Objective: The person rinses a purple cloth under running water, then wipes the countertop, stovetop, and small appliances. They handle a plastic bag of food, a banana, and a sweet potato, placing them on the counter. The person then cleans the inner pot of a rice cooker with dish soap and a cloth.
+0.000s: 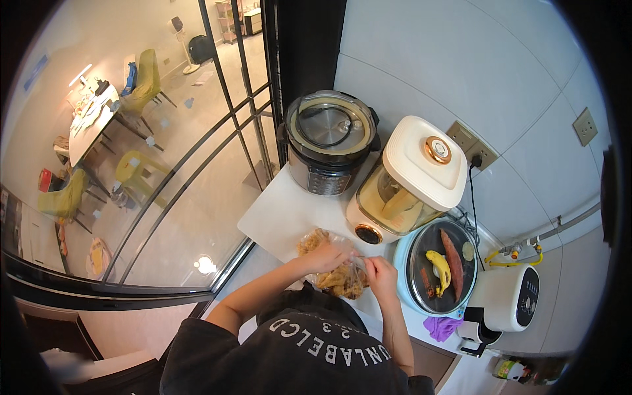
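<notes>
A clear plastic bag [344, 279] of brownish, lumpy food lies at the near edge of the white counter, close against my body. My left hand [328, 256] grips the gathered upper part of the bag, its fingers bent around the film. Opposite it, my right hand [380, 276] pinches the bag's twisted end. Beyond my left hand shows more lumpy tan food [312, 240] under clear plastic; whether it is the same bag I cannot tell. The fingertips of both hands are close together and partly hide the plastic between them.
An electric pressure cooker [330, 143] and a cream-lidded glass appliance [407, 180] stand behind the bag. At right are a round blue electric pan [402, 276] with a banana and a sweet potato on its lid, a purple cloth [442, 328] and a white air fryer [503, 298]. Framed glass borders the left.
</notes>
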The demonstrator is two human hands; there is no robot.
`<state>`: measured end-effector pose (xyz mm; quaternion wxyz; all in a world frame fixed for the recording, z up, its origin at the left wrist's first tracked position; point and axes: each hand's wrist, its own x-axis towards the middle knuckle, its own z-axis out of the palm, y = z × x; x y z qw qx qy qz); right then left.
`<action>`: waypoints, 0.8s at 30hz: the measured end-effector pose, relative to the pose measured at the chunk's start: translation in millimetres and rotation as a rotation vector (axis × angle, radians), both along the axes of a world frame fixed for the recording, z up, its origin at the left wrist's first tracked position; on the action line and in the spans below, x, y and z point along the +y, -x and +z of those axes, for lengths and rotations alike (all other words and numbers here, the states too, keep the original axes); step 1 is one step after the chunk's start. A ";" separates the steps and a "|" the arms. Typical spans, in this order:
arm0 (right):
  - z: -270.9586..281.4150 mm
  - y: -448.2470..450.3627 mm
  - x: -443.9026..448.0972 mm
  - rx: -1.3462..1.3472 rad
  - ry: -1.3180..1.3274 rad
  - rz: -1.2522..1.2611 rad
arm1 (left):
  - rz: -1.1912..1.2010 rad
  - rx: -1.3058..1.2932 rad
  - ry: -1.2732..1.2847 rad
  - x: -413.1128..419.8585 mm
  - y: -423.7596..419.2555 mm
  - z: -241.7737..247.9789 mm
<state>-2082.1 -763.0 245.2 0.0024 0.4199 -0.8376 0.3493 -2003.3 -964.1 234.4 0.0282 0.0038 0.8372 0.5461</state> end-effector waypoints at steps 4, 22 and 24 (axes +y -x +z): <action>31.1 -27.8 4.8 0.048 -0.042 0.270 | -0.119 0.014 -0.155 -9.5 -5.2 -22.1; -34.9 4.7 -27.5 -0.985 0.326 0.144 | -0.014 0.661 0.629 2.3 10.0 -14.7; -39.1 13.3 -22.8 -0.937 0.195 0.177 | 0.017 0.688 0.597 -2.1 5.8 -14.1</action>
